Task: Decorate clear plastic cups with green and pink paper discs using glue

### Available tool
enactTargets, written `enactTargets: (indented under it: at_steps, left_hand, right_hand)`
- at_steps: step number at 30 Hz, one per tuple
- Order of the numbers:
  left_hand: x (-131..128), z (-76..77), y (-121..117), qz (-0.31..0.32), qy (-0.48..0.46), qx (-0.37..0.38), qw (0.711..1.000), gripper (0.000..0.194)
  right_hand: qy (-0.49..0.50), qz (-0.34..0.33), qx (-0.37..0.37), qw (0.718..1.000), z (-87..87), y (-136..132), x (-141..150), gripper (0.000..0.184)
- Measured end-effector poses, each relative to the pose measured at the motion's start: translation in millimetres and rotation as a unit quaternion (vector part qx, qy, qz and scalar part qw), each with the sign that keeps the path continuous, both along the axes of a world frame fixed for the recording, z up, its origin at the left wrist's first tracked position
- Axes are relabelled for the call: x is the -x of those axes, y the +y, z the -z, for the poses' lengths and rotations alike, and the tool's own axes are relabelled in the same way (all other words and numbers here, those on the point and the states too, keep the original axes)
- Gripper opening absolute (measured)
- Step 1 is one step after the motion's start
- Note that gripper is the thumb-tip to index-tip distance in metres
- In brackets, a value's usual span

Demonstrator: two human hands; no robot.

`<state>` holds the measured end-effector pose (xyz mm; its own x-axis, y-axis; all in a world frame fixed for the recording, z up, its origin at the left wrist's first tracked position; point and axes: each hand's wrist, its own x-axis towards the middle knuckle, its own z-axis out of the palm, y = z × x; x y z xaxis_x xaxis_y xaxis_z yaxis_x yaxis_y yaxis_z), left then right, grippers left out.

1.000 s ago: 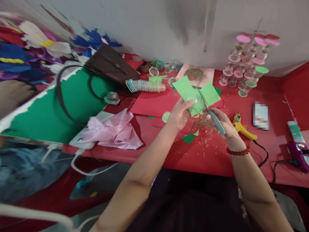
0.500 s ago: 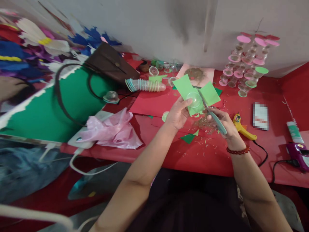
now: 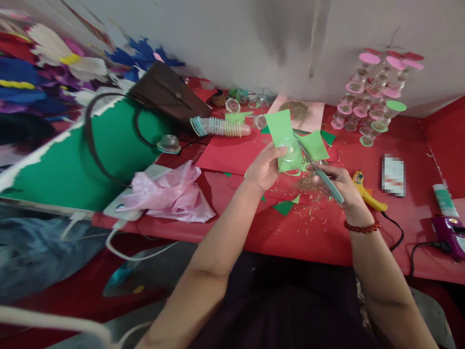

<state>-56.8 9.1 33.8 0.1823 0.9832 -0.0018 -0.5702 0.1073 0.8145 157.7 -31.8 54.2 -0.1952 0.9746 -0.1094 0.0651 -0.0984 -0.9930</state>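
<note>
While the left hand [image 3: 264,167] reaches inward from the lower left, its thumb and fingers clamped on one clear round plastic cup [image 3: 290,151] against light green paper [image 3: 281,127], the right hand [image 3: 336,180] angles in from the lower right, fingers closed around one pair of grey-green-handled scissors [image 3: 329,185], blades at the paper. Held over the red table [image 3: 308,247], cup and paper have around them one yellow glue gun [image 3: 368,194], one crumpled pink plastic bag [image 3: 174,194] and one row of nested clear cups [image 3: 221,127], too overlapped to count
</note>
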Motion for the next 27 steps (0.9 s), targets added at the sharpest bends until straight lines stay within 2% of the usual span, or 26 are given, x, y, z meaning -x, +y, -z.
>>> enactTargets:
  at_steps: [5, 11, 15, 21, 27]
  left_hand:
    - [10.0, -4.4, 3.0, 0.024, 0.057, -0.010, 0.998, 0.031]
    - [15.2, -10.3, 2.1, 0.027, 0.080, -0.017, 0.996, 0.032]
    - [14.4, -11.2, 0.4, 0.013, 0.064, -0.011, 0.998, 0.035]
    - [14.4, -10.0, 0.4, 0.027, 0.014, 0.008, 1.000, 0.038]
    - [13.5, -4.2, 1.6, 0.032, 0.031, -0.002, 0.999, 0.035]
  right_hand:
    - [-0.020, -0.015, -0.011, 1.000, -2.8, 1.0, -4.6, 0.043]
    - [-0.060, -0.019, -0.003, 0.998, -5.9, 1.5, -8.6, 0.054]
    - [-0.060, -0.009, -0.007, 0.998, -3.9, 2.0, -7.2, 0.053]
    - [-0.055, 0.004, -0.034, 0.998, -2.2, 1.8, -5.9, 0.052]
    - [-0.032, -0.029, -0.036, 0.998, -4.7, -0.5, -7.1, 0.047]
